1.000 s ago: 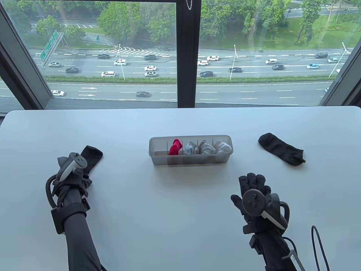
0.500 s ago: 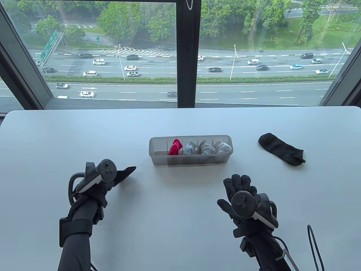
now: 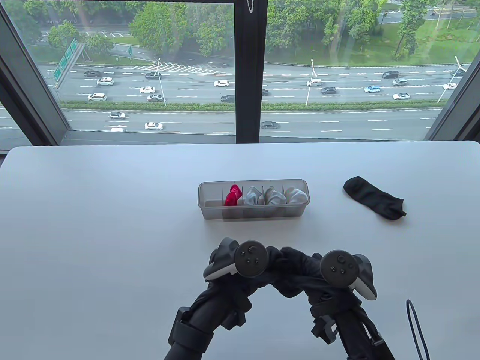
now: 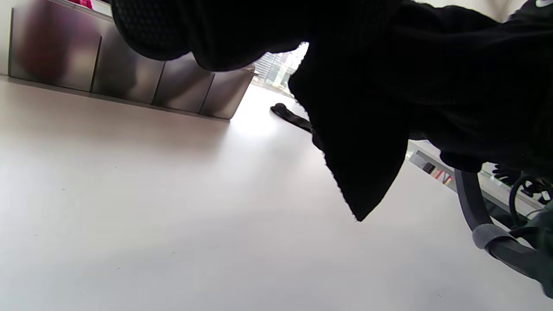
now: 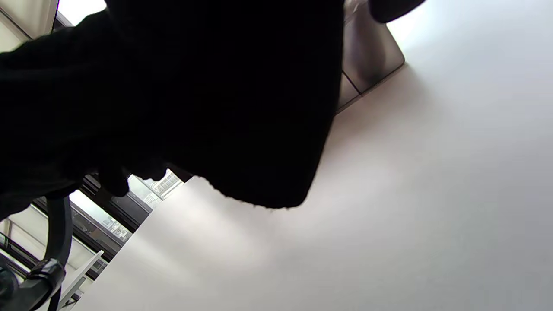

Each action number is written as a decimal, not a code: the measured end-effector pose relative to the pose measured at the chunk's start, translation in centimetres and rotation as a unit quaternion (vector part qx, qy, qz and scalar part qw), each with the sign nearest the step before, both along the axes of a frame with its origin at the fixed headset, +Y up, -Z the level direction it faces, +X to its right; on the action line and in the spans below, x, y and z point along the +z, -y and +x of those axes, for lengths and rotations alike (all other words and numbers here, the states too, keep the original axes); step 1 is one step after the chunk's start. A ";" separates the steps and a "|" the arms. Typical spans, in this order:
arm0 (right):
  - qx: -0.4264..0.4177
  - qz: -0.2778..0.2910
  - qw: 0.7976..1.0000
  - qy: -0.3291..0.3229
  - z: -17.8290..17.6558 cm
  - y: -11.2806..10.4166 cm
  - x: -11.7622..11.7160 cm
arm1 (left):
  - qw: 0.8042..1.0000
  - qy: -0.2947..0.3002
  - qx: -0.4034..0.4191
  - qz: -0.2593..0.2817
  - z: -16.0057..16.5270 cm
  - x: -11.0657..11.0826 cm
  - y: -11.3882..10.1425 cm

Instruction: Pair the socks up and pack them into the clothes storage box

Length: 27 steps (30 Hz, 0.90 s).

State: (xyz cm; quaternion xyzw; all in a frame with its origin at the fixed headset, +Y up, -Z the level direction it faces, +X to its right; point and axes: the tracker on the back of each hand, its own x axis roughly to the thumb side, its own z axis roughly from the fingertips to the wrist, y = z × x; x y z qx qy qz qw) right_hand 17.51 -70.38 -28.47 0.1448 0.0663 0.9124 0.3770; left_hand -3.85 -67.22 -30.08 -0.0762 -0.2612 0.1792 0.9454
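The storage box [image 3: 254,198] stands mid-surface [image 3: 112,225], rolled socks [image 3: 275,195] in its compartments. A loose sock [image 3: 374,198] lies to its right; both hands [image 3: 288,270] meet before it.

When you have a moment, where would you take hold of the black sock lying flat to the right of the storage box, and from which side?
Probably pinch the black sock at its open cuff end, the near-right end by the small tab, coming from above on the right hand side. It lies flat, apart from the storage box, so nothing blocks a top-down grip.
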 end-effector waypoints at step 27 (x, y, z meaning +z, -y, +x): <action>-0.067 -0.024 0.996 -0.057 -1.2 -0.4 0.0 | 0.989 -0.005 0.123 -0.076 -3.7 -0.5 0.2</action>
